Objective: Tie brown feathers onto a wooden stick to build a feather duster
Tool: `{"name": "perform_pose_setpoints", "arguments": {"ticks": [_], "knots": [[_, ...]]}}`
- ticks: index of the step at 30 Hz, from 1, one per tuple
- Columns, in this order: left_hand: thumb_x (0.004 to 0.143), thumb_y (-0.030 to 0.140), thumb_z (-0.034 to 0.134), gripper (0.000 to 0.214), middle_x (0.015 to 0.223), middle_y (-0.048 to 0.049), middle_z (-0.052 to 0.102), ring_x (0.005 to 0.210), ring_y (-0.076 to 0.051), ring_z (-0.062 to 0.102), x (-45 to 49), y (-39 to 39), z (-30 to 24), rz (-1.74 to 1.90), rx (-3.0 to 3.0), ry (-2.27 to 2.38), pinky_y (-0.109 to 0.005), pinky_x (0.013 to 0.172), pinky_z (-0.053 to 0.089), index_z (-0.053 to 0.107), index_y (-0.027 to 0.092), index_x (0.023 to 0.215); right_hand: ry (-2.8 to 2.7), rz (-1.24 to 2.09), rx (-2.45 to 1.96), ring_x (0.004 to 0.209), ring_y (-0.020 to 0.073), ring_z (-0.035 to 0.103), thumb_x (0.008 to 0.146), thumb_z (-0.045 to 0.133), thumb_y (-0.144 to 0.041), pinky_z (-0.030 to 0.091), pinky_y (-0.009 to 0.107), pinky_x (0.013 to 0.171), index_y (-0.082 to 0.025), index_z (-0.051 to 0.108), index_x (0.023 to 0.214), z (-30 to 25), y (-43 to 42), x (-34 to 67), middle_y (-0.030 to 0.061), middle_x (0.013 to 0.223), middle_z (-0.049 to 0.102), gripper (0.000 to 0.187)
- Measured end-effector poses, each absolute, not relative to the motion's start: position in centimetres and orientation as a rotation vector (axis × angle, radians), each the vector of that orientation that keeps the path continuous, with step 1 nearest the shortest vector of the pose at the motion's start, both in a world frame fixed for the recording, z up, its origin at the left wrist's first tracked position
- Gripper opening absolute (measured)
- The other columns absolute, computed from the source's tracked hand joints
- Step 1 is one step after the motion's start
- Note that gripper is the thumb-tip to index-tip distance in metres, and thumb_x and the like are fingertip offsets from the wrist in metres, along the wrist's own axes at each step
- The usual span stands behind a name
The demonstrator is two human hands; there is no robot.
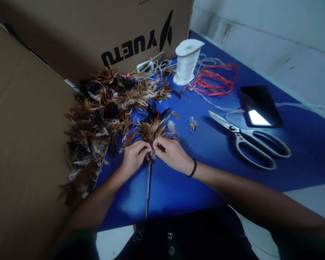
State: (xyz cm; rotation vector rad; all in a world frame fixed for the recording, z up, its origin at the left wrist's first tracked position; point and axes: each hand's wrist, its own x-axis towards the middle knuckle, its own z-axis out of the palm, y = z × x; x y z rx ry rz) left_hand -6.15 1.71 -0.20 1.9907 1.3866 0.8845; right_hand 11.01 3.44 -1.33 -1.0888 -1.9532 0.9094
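Note:
A feather duster (153, 130) with brown and black feathers lies in front of me, its thin stick (148, 189) running back towards my body. Both hands meet where the feathers join the stick. My left hand (134, 155) pinches the base of the feathers from the left. From the right, my right hand (172, 151), with a black band on its wrist, pinches the same spot. Fingertips nearly touch, and any thread between them is too small to make out. To the left spreads a big heap of loose brown feathers (119, 104).
Large silver scissors (249, 139) lie on the blue table (197, 159) at right, near a dark phone (260, 106). Behind stand a white spool (188, 63) and red twine (216, 79). Cardboard (78, 32) walls the left and back. A small feather tuft (193, 124) lies mid-table.

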Motion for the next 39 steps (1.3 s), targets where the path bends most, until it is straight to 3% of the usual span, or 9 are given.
{"name": "perform_pose_setpoints", "arguments": {"ticks": [13,20,28,39], "knots": [[0.081,0.03,0.058,0.014,0.058,0.0023,0.061,0.051,-0.011,0.061,-6.6,2.0,-0.4,0.799,1.626,1.373,-0.022,0.053,0.047,0.054,0.017,0.077,-2.0,0.972,-1.112,0.063,0.0094,0.05,0.08,0.05,-0.015,0.034,0.021,0.059,-0.019,0.055,0.078,-0.8,3.1,11.3,-0.0017,0.072,0.059,0.006],[0.07,0.032,0.07,0.024,0.058,-0.0005,0.063,0.049,-0.01,0.06,-6.7,2.7,0.0,0.826,1.351,1.309,-0.022,0.052,0.049,0.055,0.013,0.07,-2.079,0.903,-1.079,0.063,0.0082,0.05,0.078,0.053,-0.012,0.033,0.021,0.06,-0.019,0.056,0.077,-0.7,3.0,11.3,-0.0019,0.075,0.06,0.007],[0.058,0.023,0.075,0.022,0.055,0.0013,0.062,0.044,-0.009,0.058,-6.3,2.8,0.3,0.837,1.217,1.371,-0.021,0.048,0.05,0.057,0.012,0.065,-2.113,0.885,-0.932,0.065,0.0087,0.051,0.077,0.054,-0.01,0.035,0.021,0.062,-0.018,0.057,0.077,-0.6,3.2,11.5,-0.0016,0.075,0.059,0.008],[0.067,0.021,0.067,0.011,0.064,0.0014,0.064,0.054,-0.009,0.059,-7.1,2.4,-0.6,0.878,1.625,1.386,-0.019,0.052,0.048,0.058,0.015,0.069,-1.936,1.017,-0.975,0.071,0.0107,0.058,0.075,0.046,-0.003,0.042,0.022,0.066,-0.019,0.052,0.085,0.4,3.8,11.1,-0.0014,0.077,0.061,0.019]]}}
